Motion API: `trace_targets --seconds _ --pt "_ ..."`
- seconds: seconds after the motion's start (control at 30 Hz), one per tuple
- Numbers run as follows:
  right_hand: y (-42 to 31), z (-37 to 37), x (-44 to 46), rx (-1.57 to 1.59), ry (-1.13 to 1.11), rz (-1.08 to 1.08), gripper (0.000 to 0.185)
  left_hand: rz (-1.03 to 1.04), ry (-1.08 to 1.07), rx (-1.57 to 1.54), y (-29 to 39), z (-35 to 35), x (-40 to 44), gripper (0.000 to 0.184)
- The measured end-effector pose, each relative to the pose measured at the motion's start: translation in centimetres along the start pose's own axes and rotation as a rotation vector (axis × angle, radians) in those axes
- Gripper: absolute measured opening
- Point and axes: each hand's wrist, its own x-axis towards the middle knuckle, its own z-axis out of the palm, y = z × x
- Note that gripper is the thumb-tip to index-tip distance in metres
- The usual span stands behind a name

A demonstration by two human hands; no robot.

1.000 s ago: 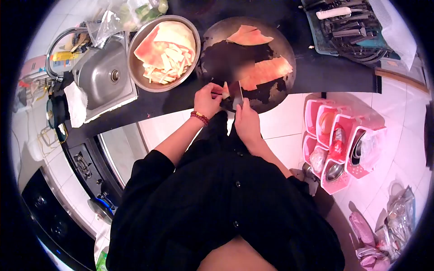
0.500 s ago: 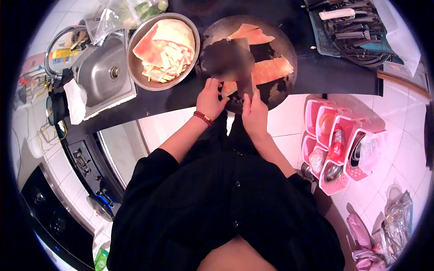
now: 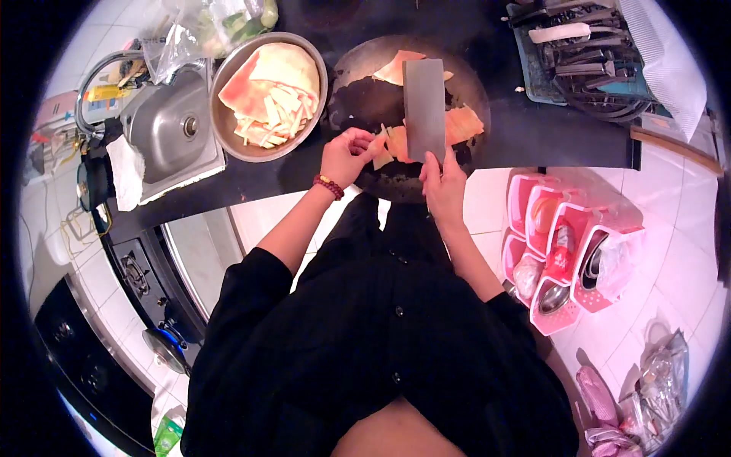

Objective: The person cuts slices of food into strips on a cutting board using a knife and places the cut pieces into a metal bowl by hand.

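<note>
My right hand (image 3: 445, 183) is closed on the handle of a cleaver (image 3: 424, 110), its wide blade upright over a round dark board (image 3: 464, 76). Under and beside the blade lies an orange-pink flat piece of food (image 3: 463, 126), partly hidden by the blade. My left hand (image 3: 350, 154), with a beaded bracelet, pinches a thin pale strip of food (image 3: 383, 145) left of the blade. Another orange-pink piece (image 3: 392, 70) lies at the board's far side. Left of the board, a metal bowl (image 3: 221, 137) holds a folded pale-pink slab (image 3: 285, 68) and several cut strips (image 3: 278, 118).
At left is a steel sink (image 3: 164, 137), with plastic bags (image 3: 190, 38) behind it. A teal rack of knives and utensils (image 3: 582, 61) stands at the right back. Pink baskets (image 3: 563, 297) sit below the counter at right; a gas hob (image 3: 133, 266) is at lower left.
The cleaver, blurred before, has swung right and now shows its blade clearly. My left hand has shifted slightly left and down, drawing a strip away from the piece.
</note>
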Motion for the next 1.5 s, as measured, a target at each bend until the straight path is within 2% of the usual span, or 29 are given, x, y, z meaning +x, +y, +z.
trace_targets --seconds 0.03,0.1,0.17,0.23,0.27,0.37,0.43,0.57,0.63,0.7,0.77,0.87,1.07,1.23,1.43,1.5 --pt "-0.6 -0.1 0.1 0.002 -0.003 0.0 0.018 -0.002 0.003 0.001 0.4 0.0 -0.2 0.026" --pt "-1.6 -0.7 0.4 0.212 -0.065 0.196 0.019 0.196 0.254 0.423 1.3 0.4 -0.7 0.032" --pt "-1.5 -1.3 1.2 0.279 -0.104 0.258 0.02 0.218 0.292 0.502 2.8 0.6 -0.8 0.031" --pt "-1.5 -1.9 1.9 0.344 -0.148 0.322 0.021 0.097 0.085 -0.109 3.2 1.3 -0.5 0.033" --pt "-1.6 -2.1 2.1 0.429 -0.176 0.38 0.022 0.095 0.09 -0.113 3.6 1.8 -0.3 0.033" --pt "-1.4 -2.3 2.9 0.559 -0.226 0.466 0.024 -0.32 -0.2 -0.892 5.3 3.4 0.9 0.029" --pt "-0.8 -2.6 3.3 0.601 -0.246 0.499 0.025 -0.381 -0.222 -0.955 5.7 4.1 1.3 0.03" --pt "0.3 -3.5 4.0 0.519 -0.175 0.452 0.024 -0.425 -0.21 -0.858 4.6 4.8 1.2 0.025" --pt "0.6 -4.9 4.5 0.486 -0.115 0.403 0.024 -0.398 -0.117 -0.681 3.6 4.5 0.3 0.018" --pt "1.2 -7.2 5.2 0.371 -0.092 0.367 0.025 -0.344 -0.045 -0.63 2.8 3.8 -0.9 0.013" --pt "3.3 -9.9 5.8 0.232 -0.04 0.342 0.027 -0.045 0.25 -0.111 1.4 3.4 -1.8 0.024" --pt "5.1 -14.1 6.6 0.056 0.051 0.378 0.028 -0.091 0.335 0.134 1.1 2.9 -3.4 0.035" --pt "8.5 -18.2 7.4 0.005 -0.036 0.39 0.026 -0.047 0.382 0.191 1.0 4.1 -2.6 0.036" --pt "8.0 -17.3 7.9 0.01 -0.117 0.424 0.027 -0.106 0.451 0.229 1.2 4.8 -1.0 0.041" --pt "8.6 -16.5 8.1 0.054 -0.328 0.412 0.025 -0.119 0.488 0.229 0.4 5.5 -0.9 0.038" --pt "8.7 -15.9 7.6 0.039 -0.334 0.425 0.022 -0.125 0.493 0.228 0.4 5.7 -0.9 0.037"
